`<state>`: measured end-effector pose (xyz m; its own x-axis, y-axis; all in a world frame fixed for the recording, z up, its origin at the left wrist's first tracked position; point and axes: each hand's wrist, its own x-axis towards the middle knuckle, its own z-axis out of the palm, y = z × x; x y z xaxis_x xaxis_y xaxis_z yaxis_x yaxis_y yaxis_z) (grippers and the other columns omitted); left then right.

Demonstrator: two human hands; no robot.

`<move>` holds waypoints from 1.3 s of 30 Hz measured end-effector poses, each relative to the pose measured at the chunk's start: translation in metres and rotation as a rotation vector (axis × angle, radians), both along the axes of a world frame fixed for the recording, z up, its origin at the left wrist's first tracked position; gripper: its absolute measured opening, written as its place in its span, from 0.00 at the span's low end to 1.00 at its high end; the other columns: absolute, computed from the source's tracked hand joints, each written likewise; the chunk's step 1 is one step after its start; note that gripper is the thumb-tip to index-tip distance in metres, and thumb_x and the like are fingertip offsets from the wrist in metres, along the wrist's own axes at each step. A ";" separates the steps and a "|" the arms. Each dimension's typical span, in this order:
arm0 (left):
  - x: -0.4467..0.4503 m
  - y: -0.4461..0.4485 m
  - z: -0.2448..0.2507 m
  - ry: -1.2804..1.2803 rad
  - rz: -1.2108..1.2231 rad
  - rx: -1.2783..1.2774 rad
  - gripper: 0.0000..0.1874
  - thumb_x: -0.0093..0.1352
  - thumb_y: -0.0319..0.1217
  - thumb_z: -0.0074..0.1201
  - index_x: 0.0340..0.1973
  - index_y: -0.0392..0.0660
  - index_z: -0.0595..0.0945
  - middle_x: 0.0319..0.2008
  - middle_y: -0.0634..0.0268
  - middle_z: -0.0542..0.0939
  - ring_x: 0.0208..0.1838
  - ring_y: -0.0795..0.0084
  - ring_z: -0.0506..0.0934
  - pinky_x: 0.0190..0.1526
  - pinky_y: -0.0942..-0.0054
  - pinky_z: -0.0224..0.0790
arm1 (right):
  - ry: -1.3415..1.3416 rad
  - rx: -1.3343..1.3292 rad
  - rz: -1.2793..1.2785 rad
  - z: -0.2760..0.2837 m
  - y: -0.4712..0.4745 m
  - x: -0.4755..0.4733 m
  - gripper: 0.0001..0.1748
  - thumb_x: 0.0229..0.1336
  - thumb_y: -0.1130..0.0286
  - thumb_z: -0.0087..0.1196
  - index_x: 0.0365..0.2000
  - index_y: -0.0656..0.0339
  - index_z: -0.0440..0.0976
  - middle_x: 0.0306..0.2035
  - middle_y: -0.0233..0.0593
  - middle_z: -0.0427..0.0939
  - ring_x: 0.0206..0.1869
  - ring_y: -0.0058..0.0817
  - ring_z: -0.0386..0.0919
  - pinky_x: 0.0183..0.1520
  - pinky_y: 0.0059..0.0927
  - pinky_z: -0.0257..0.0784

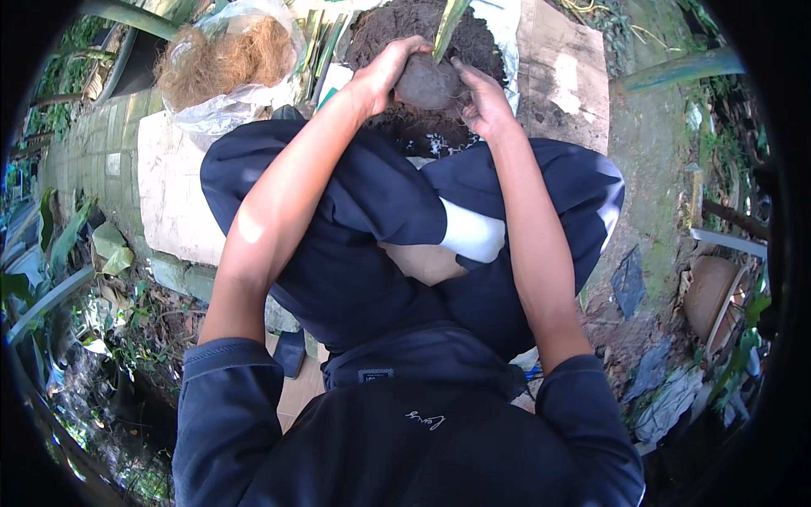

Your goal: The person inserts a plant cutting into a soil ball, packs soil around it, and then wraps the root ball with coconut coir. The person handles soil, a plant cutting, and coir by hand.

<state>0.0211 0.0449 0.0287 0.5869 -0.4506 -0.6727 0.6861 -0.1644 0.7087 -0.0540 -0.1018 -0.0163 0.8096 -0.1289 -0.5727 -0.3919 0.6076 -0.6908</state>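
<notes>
A rounded dark ball of soil [428, 82], with a green pointed leaf [449, 26] rising from its top, is held between my two hands. My left hand [391, 71] is wrapped around one side of it, fingers towards the top. On the opposite side, my right hand [485, 98] cups it with thumb and fingers. Beneath and beyond the ball spreads a heap of dark soil [374, 28] on pale sheeting. Long green leaf pieces [326, 44] lie beside the heap, left of my hands. The underside of the ball is hidden.
At the upper left, a clear plastic bag [218, 104] holds brown coconut-like fiber [228, 60]. Flattened cardboard [171, 190] lies at left, and a soil-stained cardboard sheet [570, 76] at right. My crossed legs fill the near middle. A brown plant pot [709, 298] lies tipped at far right.
</notes>
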 end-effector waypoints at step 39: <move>-0.017 0.029 0.023 -0.034 0.071 -0.099 0.20 0.62 0.44 0.44 0.42 0.44 0.76 0.39 0.57 0.78 0.39 0.63 0.78 0.41 0.62 0.70 | -0.034 0.492 -0.164 -0.004 -0.005 -0.013 0.10 0.49 0.73 0.53 0.33 0.62 0.65 0.30 0.43 0.66 0.26 0.32 0.68 0.21 0.24 0.65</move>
